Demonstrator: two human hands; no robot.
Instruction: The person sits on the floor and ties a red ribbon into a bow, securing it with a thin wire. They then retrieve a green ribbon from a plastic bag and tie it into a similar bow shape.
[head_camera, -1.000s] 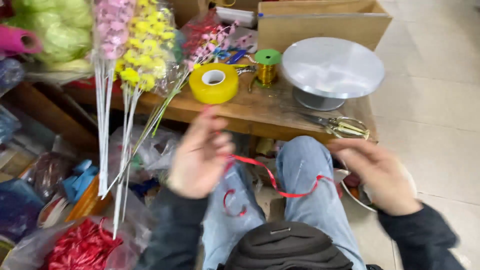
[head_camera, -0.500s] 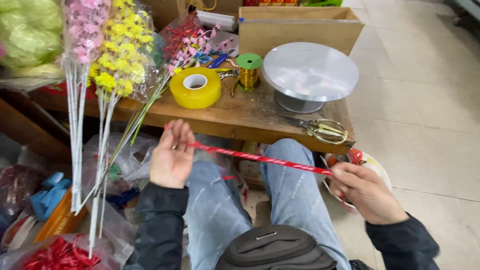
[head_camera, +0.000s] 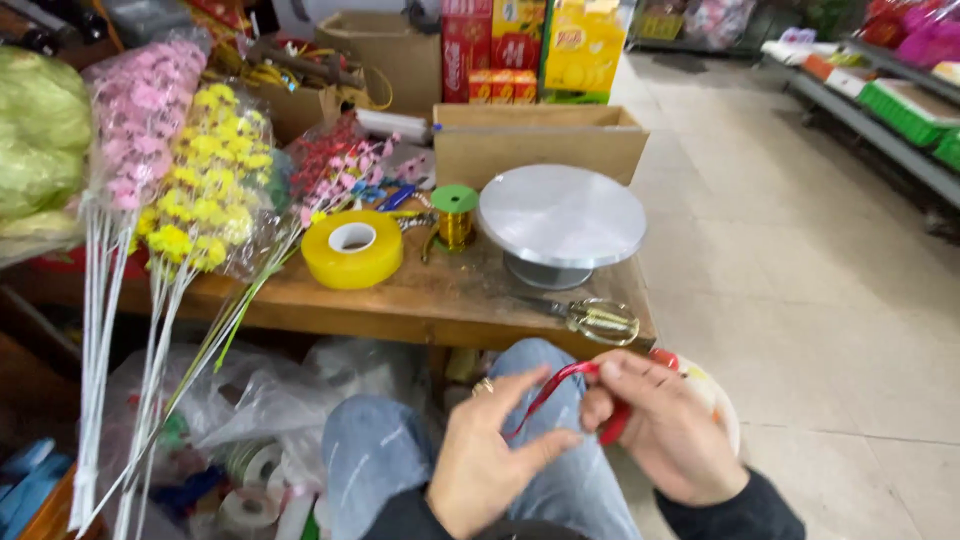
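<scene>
Red ribbon (head_camera: 560, 385) now bunched btwn left hand (head_camera: 490, 455) & right hand (head_camera: 665, 430), no longer taut.

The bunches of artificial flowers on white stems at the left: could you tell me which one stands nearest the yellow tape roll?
The yellow-blossomed bunch; the pink-blossomed bunch stands farther left of the wide yellow tape roll.

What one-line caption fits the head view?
Both hands, left hand and right hand, pinch a red ribbon above the lap, beside a wooden table.
</scene>
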